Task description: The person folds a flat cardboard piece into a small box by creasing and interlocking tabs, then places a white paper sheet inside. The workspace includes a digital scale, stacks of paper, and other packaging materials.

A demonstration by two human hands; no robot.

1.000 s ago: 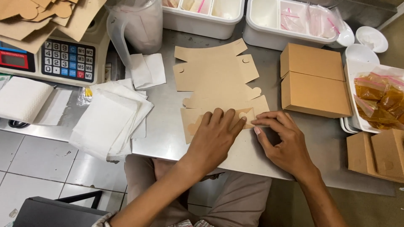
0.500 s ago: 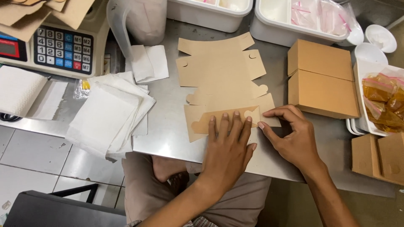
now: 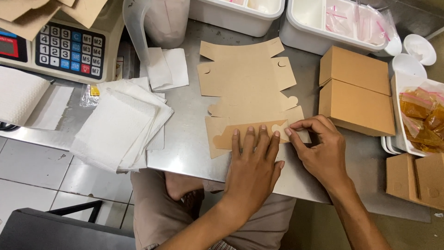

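Note:
A flat brown cardboard box blank (image 3: 247, 83) lies on the steel table (image 3: 189, 125), its near flap (image 3: 252, 132) folded over. My left hand (image 3: 252, 164) lies flat on that flap, fingers spread and pressing down. My right hand (image 3: 319, 148) sits just to its right, fingertips pinching the flap's right end at a round notch. Neither hand lifts the cardboard off the table.
Two folded brown boxes (image 3: 356, 90) stand right of the blank. White paper sheets (image 3: 118, 125) pile at left, beside a scale with a keypad (image 3: 69, 46). White tubs (image 3: 333, 23) line the back; a tray of orange sauce bags (image 3: 423, 115) is far right. More brown boxes (image 3: 416, 178) sit at the near right.
My left hand slid onto the folded flap and flattened over it. My right hand's fingers shifted to the flap's right end.

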